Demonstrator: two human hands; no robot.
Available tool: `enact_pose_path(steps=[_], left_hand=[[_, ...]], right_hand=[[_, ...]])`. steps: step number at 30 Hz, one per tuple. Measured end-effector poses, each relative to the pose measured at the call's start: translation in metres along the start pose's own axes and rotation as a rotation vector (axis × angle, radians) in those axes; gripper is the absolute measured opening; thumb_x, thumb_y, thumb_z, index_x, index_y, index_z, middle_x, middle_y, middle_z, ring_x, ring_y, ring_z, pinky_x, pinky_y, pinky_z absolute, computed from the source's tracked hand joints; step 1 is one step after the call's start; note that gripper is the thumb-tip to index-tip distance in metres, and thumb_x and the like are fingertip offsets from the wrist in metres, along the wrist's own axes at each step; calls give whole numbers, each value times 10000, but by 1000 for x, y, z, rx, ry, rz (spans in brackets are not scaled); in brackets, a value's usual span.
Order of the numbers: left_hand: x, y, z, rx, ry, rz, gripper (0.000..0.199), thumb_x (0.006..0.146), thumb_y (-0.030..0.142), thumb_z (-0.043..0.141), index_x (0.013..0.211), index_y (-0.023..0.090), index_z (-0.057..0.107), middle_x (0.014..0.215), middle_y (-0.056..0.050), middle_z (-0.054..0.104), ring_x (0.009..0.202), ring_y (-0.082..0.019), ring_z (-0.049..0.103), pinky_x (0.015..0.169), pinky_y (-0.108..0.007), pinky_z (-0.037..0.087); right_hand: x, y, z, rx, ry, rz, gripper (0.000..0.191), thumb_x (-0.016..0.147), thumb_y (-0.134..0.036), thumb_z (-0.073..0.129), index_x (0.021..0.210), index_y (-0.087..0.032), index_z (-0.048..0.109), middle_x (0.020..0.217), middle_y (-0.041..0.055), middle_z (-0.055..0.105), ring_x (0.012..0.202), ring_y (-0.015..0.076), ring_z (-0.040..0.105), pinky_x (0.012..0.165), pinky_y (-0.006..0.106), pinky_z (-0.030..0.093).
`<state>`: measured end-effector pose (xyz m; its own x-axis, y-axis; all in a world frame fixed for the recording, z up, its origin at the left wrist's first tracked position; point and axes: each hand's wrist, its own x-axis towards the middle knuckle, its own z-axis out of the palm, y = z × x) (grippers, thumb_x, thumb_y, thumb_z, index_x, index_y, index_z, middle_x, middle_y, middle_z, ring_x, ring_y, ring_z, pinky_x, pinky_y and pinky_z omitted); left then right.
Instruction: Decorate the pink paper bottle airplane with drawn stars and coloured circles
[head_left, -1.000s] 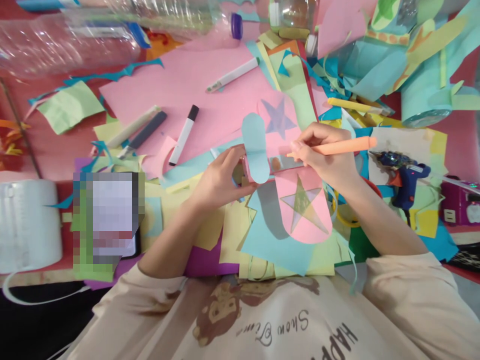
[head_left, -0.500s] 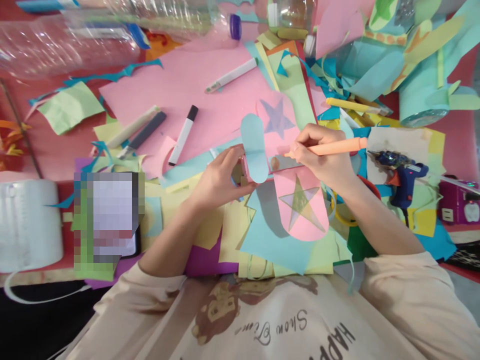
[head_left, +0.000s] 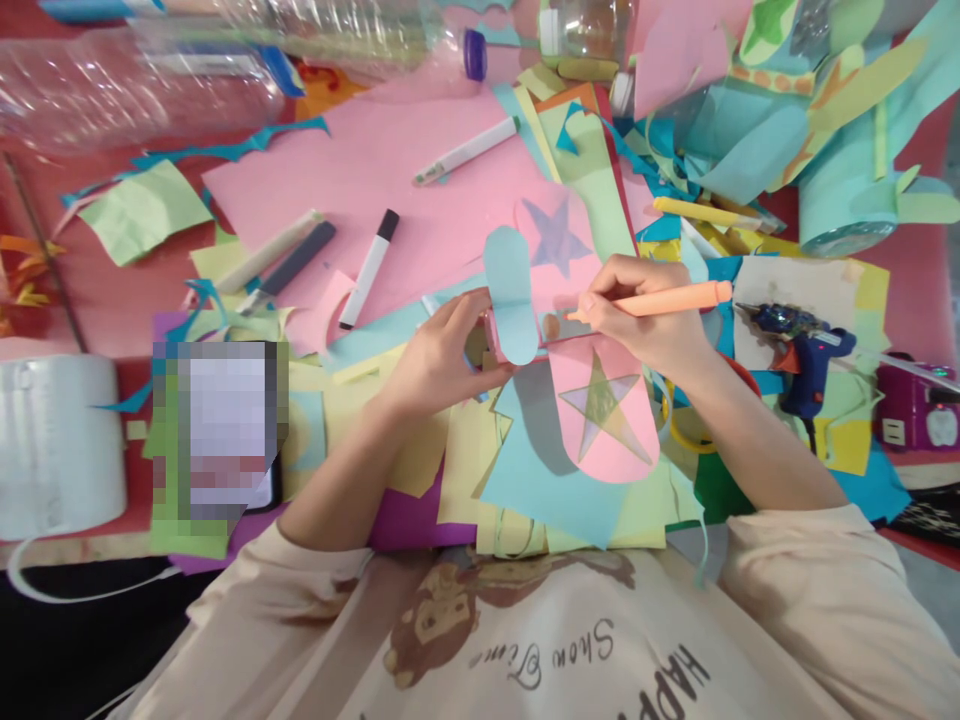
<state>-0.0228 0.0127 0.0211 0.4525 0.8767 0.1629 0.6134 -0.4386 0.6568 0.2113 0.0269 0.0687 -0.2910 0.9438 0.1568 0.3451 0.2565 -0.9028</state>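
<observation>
My left hand is closed around the end of a pink paper craft, thumb and fingers on either side of it. The craft has a rounded light-blue piece standing at its left end. Two rounded pink flaps stick out from its body: a purple star marks the far flap, and an olive-green star the near one. Between thumb and fingers, my right hand grips an orange marker. Its tip points left, close to a small brown round spot on the body. Whether the tip touches is unclear.
Several markers lie on pink paper, among them a white marker with a black cap. A blue glue gun rests at the right. Clear plastic bottles line the back left. A phone lies left of my forearm, amid paper scraps.
Almost nothing differs. The orange marker and my right hand have shifted very slightly; the craft and my left hand hold their place.
</observation>
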Motion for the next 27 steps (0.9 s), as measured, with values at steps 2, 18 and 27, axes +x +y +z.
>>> enact_pose_path(steps=[2, 18, 27], left_hand=[[-1, -1, 1, 2, 1, -12, 554, 673, 185, 717, 1181, 192, 496, 1066, -70, 654, 957, -220, 657, 772, -313, 545], [-2, -3, 2, -9, 6, -17, 561, 684, 226, 729, 1191, 200, 489, 1059, -62, 656, 953, -215, 663, 791, -316, 547], [-1, -1, 1, -11, -4, -34, 560, 693, 212, 712, 1204, 197, 482, 1046, -62, 658, 930, -205, 660, 778, -308, 548]], right_hand=[[0, -1, 0, -23, -2, 6, 267, 815, -281, 621, 590, -217, 492, 580, -26, 584, 555, 110, 517, 514, 265, 406], [1, 0, -3, -16, -93, -18, 252, 766, -198, 602, 546, -193, 479, 497, -54, 468, 482, 72, 373, 445, 245, 271], [0, 4, -7, 40, 3, 42, 259, 790, -248, 618, 559, -221, 505, 538, -23, 542, 495, 107, 470, 426, 269, 352]])
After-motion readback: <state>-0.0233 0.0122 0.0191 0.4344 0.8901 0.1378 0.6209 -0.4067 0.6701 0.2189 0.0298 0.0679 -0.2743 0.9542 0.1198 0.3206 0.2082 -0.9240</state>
